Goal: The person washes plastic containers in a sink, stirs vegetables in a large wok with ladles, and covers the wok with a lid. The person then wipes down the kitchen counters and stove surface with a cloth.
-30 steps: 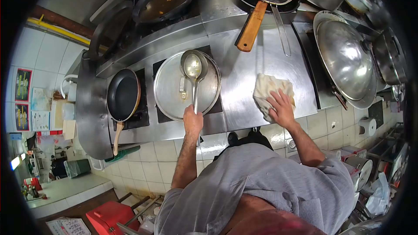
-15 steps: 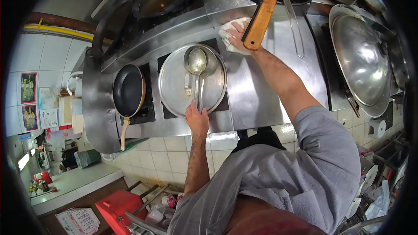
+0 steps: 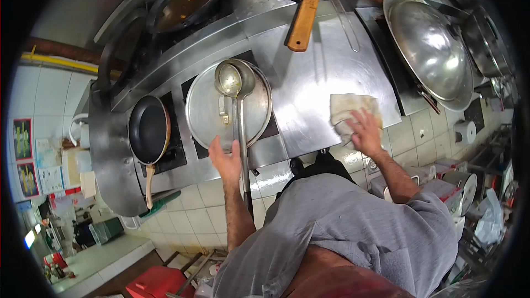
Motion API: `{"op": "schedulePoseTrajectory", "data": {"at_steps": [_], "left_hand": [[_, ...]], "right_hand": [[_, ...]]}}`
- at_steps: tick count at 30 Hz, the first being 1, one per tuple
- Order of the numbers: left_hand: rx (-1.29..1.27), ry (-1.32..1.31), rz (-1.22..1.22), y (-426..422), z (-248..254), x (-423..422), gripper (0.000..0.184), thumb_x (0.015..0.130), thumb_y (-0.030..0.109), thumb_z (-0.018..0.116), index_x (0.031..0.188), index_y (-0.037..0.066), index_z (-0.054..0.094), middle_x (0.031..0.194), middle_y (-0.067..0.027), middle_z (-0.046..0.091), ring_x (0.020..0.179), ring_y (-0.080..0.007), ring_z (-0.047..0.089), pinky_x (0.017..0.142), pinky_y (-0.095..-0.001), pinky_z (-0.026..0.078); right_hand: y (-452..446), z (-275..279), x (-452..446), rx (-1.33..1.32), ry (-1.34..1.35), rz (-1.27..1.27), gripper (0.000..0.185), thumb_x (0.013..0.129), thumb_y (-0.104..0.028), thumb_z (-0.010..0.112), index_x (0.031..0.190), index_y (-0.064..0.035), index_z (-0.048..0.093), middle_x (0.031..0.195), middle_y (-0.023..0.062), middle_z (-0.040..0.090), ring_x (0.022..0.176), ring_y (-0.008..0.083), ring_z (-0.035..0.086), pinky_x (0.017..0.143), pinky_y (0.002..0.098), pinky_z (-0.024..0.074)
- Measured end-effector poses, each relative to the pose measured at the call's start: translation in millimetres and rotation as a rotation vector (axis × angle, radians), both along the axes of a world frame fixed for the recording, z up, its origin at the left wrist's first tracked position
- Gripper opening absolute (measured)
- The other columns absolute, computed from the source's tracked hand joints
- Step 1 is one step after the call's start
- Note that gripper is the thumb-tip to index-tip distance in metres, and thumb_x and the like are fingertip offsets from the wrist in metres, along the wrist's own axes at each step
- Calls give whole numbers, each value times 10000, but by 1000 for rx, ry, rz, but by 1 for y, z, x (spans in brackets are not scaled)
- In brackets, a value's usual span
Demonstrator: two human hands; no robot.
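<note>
My left hand (image 3: 225,160) is at the near edge of a round metal lid (image 3: 201,102), its thumb and fingers apart, just left of the long ladle handles. Two metal ladles lie on the lid, one bowl (image 3: 228,79) resting over the other (image 3: 247,81), their handles reaching past the counter's front edge. My right hand (image 3: 365,134) has a pale, folded cloth (image 3: 353,105) under its spread fingers at the front edge of the steel counter (image 3: 309,116). Part of the cloth hangs over that edge.
On the left burner sits a black frying pan (image 3: 149,129), its handle jutting past the front edge. A strainer's wooden handle (image 3: 303,22) overhangs the counter at the back. To the right stands a large domed lid (image 3: 430,44). Dark pans (image 3: 187,5) line the back left.
My right hand has brought the cloth from the back of the counter to its front right edge. My left hand has come off the ladle handles, fingers spreading. The view has shifted somewhat.
</note>
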State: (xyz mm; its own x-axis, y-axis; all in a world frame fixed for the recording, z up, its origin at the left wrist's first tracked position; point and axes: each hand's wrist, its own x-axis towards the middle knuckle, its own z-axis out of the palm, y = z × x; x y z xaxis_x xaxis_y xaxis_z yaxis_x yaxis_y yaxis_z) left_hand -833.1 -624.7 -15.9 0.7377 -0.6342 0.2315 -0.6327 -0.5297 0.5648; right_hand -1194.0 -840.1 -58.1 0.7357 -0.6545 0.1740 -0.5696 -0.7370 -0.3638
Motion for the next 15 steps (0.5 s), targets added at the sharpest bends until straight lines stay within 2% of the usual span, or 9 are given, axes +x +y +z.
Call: {"op": "schedulePoseTrajectory", "data": {"at_steps": [4,6,7,8,9,11,13,14,15], "left_hand": [[-56,78,46,26,4,0,484,784,223,649,1165,-18,472,1161,-192,468,1033,-323,462,892,-397,379],[-66,159,142,31,6,-7,487,794,215,643,1181,-14,458,1159,-176,459,997,-284,473,837,-394,407],[-73,158,135,30,8,-12,487,794,215,643,1181,-14,458,1159,-176,459,997,-284,473,837,-394,407],[-55,180,177,28,12,-18,489,794,206,643,1189,-8,451,1159,-169,452,988,-272,477,817,-395,413],[-36,200,217,24,14,-23,493,794,196,644,1197,-3,443,1159,-162,446,979,-260,480,797,-396,420],[-39,190,214,14,14,-32,496,796,189,641,1208,6,434,1153,-152,440,980,-254,480,779,-402,421],[-18,165,189,4,21,-47,486,801,172,631,1213,8,433,1167,-160,438,979,-254,483,779,-395,417],[1,161,196,3,23,-52,486,801,172,631,1213,8,433,1167,-160,438,979,-254,483,779,-395,417],[12,53,158,5,27,-57,488,802,165,630,1218,8,430,1178,-159,436,973,-251,484,777,-386,414]], "right_hand": [[-18,-3,-6,-45,-25,-177,494,648,-90,595,1135,-173,568,1330,65,398,1256,372,290,990,531,264],[-25,0,40,-65,-1,-94,423,716,-201,603,1137,-178,571,1334,73,393,1249,395,286,986,549,255],[-31,-1,70,-96,36,-35,409,759,-337,600,1144,-203,570,1333,73,393,1247,415,277,991,564,239],[-43,6,101,-64,18,37,426,758,-413,597,1144,-234,571,1337,65,389,1252,416,269,1008,572,209],[-60,1,130,-55,-11,99,420,773,-439,568,1149,-251,566,1324,52,405,1262,394,266,1011,572,202],[-99,-13,188,-166,-125,155,425,785,-467,533,1148,-248,560,1284,48,443,1217,364,338,987,571,234],[-146,-11,226,-176,-45,182,423,810,-460,499,1177,-251,532,1242,39,476,1176,328,377,975,553,256],[-195,-41,248,-198,198,105,422,824,-449,482,1202,-262,510,1235,28,482,1167,316,378,979,545,253],[-227,-74,266,-212,441,37,423,838,-439,465,1226,-273,489,1229,18,488,1158,304,379,982,537,249]]}}
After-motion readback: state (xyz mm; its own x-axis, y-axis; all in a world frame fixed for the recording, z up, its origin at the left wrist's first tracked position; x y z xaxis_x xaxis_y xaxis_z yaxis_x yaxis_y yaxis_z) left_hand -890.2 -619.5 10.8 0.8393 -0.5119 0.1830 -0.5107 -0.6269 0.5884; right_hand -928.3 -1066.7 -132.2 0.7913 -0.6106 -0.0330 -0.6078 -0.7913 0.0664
